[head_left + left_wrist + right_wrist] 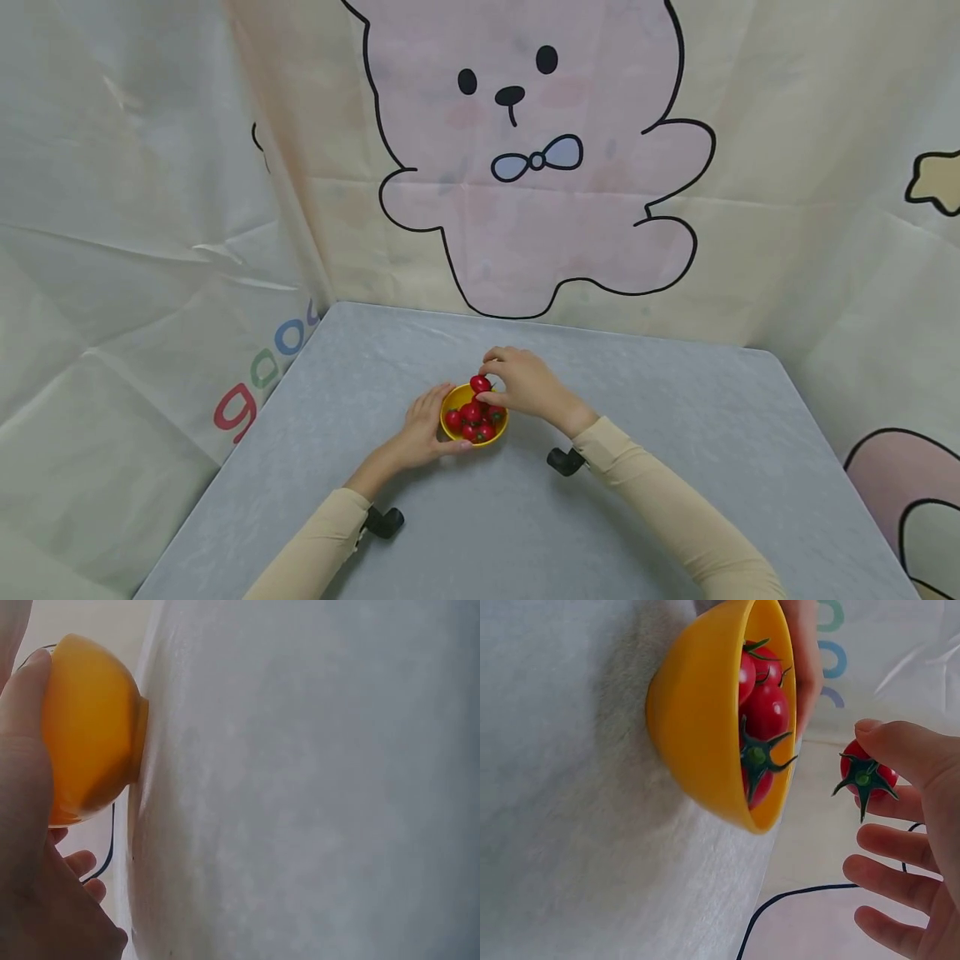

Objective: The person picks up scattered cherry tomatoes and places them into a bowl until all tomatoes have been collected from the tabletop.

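A yellow bowl (694, 712) stands on the table, holding several red cherry tomatoes (470, 413) with green stems. My left hand (422, 433) grips the bowl's side, thumb at the near rim and fingers round the far left; the left wrist view shows the thumb (28, 694) against the wall. Over the bowl's far right rim, my right hand (525, 385) pinches one cherry tomato (862, 776) between thumb and index finger. Its green star-shaped stem faces the right wrist camera, and the other fingers (892, 881) are spread apart from it.
A grey cloth covers the table (660, 417). Behind it hangs a pale curtain (750, 267) with a cartoon bear, and another curtain with coloured letters hangs along the left edge. A black wrist mount (384, 522) sits under the left sleeve, another (566, 462) by the right.
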Tool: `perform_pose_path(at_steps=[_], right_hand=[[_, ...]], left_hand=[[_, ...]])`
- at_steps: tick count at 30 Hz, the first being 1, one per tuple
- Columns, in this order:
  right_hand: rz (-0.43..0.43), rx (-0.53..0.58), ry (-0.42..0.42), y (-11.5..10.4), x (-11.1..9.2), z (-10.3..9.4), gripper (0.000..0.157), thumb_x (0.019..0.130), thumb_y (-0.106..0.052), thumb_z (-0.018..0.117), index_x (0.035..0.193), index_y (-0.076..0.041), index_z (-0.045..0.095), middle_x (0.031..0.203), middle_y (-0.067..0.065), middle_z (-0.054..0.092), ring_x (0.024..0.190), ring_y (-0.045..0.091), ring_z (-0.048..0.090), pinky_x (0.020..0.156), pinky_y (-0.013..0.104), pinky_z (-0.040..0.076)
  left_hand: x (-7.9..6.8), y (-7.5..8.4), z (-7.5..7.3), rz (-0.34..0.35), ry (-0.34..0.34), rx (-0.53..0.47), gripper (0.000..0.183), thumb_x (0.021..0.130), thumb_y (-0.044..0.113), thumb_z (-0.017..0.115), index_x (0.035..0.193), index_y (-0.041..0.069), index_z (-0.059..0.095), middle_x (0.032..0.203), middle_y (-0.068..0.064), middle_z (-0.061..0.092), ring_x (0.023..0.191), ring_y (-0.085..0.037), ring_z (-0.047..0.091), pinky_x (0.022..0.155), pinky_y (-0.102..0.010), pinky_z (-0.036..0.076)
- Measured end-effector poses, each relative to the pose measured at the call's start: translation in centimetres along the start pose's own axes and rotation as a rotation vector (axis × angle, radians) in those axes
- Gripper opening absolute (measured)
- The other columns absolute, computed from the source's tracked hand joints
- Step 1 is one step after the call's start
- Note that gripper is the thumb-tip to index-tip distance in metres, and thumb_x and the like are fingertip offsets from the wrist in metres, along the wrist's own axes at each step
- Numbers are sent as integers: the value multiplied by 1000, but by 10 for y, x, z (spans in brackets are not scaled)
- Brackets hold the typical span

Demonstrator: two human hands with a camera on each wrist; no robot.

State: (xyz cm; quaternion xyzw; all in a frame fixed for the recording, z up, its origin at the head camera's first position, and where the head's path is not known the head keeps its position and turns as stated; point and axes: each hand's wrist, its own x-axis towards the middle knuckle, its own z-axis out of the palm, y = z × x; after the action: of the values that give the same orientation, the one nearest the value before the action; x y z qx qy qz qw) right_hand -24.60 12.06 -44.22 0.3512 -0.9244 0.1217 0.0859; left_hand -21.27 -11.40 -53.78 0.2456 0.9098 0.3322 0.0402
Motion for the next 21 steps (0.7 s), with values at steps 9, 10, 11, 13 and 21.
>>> perform_pose_path(at_steps=[9,10,11,13,21], right_hand=[[-25,-25,-52,-8,12,4,36,85,-45,75,109,-17,74,120,4,67,104,23,65,93,41,56],[-28,-25,-54,-8,13,4,37,85,-45,75,109,-17,74,120,4,67,104,23,65,94,42,56],[-28,-26,-54,-8,13,4,37,86,-45,75,109,-17,74,121,4,67,104,23,65,93,42,56],[-30,-29,-51,-8,12,5,37,86,-44,75,110,-17,74,121,4,67,104,23,65,92,42,56],[-31,-12,-28,-4,10,5,39,86,-45,74,111,-15,73,121,4,66,106,24,65,94,44,55]], left_hand=[[0,-1,0,-18,-23,17,108,80,59,73,156,7,18,162,-15,25,150,-36,20,122,-63,13],[0,-1,0,-19,-23,19,108,80,59,73,156,7,17,162,-15,24,150,-36,20,122,-63,13],[0,0,0,-17,-23,20,108,80,58,73,156,7,17,162,-15,24,150,-36,20,122,-63,13],[1,1,0,-9,-17,16,107,80,57,74,156,6,18,162,-16,25,150,-36,21,121,-63,13],[2,3,-1,10,17,13,105,80,51,76,155,3,20,160,-18,27,149,-38,23,119,-65,16]])
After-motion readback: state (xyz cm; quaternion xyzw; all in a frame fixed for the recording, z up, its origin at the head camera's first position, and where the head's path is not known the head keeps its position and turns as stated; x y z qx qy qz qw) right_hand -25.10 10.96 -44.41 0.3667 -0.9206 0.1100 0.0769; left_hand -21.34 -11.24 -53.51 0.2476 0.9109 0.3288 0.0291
